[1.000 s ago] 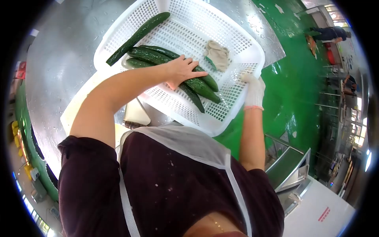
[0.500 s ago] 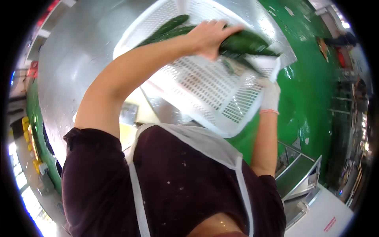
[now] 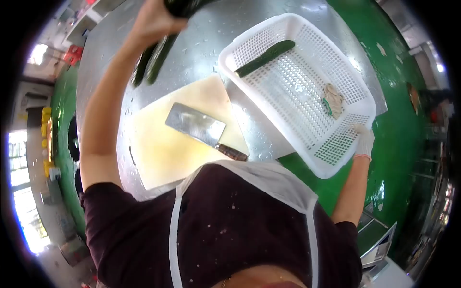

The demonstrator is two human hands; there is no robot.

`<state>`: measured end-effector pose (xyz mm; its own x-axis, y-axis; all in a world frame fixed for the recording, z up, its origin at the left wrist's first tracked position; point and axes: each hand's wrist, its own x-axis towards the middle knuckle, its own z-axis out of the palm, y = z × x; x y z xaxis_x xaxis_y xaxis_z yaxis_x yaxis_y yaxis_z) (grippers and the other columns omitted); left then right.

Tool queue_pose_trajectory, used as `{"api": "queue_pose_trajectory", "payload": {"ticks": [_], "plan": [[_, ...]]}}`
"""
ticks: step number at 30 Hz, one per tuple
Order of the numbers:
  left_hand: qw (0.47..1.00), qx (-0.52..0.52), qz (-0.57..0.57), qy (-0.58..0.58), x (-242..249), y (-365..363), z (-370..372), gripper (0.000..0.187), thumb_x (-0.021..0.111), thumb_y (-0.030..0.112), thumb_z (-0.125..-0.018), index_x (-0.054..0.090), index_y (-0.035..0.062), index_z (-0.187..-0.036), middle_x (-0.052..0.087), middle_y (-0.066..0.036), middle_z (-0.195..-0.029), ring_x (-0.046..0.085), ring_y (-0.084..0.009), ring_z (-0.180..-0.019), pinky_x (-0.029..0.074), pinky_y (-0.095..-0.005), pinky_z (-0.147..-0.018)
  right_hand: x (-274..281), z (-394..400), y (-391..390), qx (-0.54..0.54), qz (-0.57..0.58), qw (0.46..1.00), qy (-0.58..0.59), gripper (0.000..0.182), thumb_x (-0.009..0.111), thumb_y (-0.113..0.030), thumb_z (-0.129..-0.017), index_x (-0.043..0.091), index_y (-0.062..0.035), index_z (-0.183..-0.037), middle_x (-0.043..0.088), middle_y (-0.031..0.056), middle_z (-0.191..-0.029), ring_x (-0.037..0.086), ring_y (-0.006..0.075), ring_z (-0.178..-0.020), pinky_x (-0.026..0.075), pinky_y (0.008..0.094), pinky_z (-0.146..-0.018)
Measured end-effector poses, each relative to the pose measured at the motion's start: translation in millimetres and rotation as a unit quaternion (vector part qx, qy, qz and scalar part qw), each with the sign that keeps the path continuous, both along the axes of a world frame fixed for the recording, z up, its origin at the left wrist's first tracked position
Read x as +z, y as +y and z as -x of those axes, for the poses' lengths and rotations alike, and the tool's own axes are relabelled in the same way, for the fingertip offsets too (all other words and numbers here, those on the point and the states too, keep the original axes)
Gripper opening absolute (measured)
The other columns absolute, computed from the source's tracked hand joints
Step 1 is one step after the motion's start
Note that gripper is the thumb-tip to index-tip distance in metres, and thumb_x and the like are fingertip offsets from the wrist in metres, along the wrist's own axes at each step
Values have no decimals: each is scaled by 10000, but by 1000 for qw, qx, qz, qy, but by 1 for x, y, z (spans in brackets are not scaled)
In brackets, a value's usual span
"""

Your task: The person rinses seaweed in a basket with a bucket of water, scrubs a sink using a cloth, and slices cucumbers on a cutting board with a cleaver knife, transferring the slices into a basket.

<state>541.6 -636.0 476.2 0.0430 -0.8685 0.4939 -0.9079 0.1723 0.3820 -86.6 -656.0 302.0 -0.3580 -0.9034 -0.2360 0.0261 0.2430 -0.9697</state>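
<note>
My bare left hand [image 3: 156,21] is at the top of the view, fingers wrapped around several dark green cucumbers [image 3: 162,57] over the metal table. Part of this bunch is cut off by the upper edge. My right hand [image 3: 365,142], in a white glove, grips the near right end of a white perforated plastic basket [image 3: 297,161]. Inside the basket lie one cucumber [image 3: 265,58] and a crumpled glove [image 3: 332,101]. Between my arms, a cleaver [image 3: 196,125] with a dark handle rests flat on a pale cutting board [image 3: 158,158].
The wet metal table [image 3: 201,53] carries the board, and the basket juts past its right edge. Green floor [image 3: 398,139] shows on the right. A red stool-like object [image 3: 73,55] stands beyond the table at the far left.
My left hand has carried the cucumbers from above the basket to the left over the table. The basket appears farther right, with my right hand still on it. The board and cleaver now show fully.
</note>
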Motion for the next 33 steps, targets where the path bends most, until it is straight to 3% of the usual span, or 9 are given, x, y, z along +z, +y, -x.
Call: {"api": "queue_pose_trajectory", "payload": {"ticks": [2,6,10,13,17,22,26,28,33], "plan": [[998,-31,31,-46,-45,9,-13,1064,792,130,-510,343,135,-1475,534,-219,-1294,539,-387,-1153,458,-441,-982,-29,21,-12,16,30,995,89,332,621,-26,-725,618,74,-1042,666,125,-818,645,236,-669,548,333,-624],[955,89,-276,-59,-192,9,-81,1222,846,285,-507,198,265,-1542,340,-228,-1478,399,-453,-1309,390,-546,-1041,1,5,3,18,12,997,69,319,611,-28,-734,609,61,-1040,664,131,-852,646,232,-665,546,327,-604],[927,201,-315,-43,-274,-1,-112,1004,693,634,-749,200,283,-1549,213,-223,-1573,249,-427,-1428,173,-674,-1102,-5,12,10,-5,-6,999,54,298,612,-31,-732,596,48,-1019,654,126,-836,642,222,-644,543,337,-584],[934,13,-313,-174,-327,-51,-191,687,536,515,-933,330,199,-1507,276,-232,-1548,305,-425,-1402,258,-545,-1135,7,-4,19,-26,-29,999,26,306,610,-21,-733,585,45,-1031,651,135,-817,638,226,-615,541,346,-565],[997,-73,-16,13,-134,-70,49,550,617,316,-922,465,98,-1403,495,-157,-1420,464,-354,-1301,367,-413,-1092,5,1,20,-24,-36,997,71,294,608,-16,-736,596,47,-1023,654,140,-822,640,228,-621,544,346,-575],[923,-108,-338,-147,-128,-95,213,718,658,357,-877,350,76,-1461,552,-190,-1314,589,-308,-1176,495,-426,-940,11,-1,19,-35,-35,997,56,296,614,-16,-741,613,51,-1029,660,144,-828,645,237,-638,553,355,-607],[911,-17,-355,-207,-206,-133,224,787,691,279,-852,263,36,-1466,636,-209,-1154,673,-302,-1020,561,-417,-812,5,3,19,-30,-27,996,78,354,634,-50,-728,617,50,-1068,662,144,-850,647,248,-677,545,359,-635],[913,-76,-401,-8,-188,-136,207,695,686,210,-838,376,-1,-1423,666,-167,-998,676,-238,-816,547,-340,-717,6,-1,21,-36,-31,989,140,428,633,-122,-731,611,51,-1122,660,161,-909,649,273,-762,524,372,-689],[906,-188,-254,280,-96,-67,150,602,689,173,-848,482,-13,-1382,600,-49,-873,545,-105,-670,461,-259,-592,103,-67,16,36,-31,759,650,558,672,-150,-777,500,-5,-1288,602,161,-1233,540,357,-1168,418,485,-997]]}}
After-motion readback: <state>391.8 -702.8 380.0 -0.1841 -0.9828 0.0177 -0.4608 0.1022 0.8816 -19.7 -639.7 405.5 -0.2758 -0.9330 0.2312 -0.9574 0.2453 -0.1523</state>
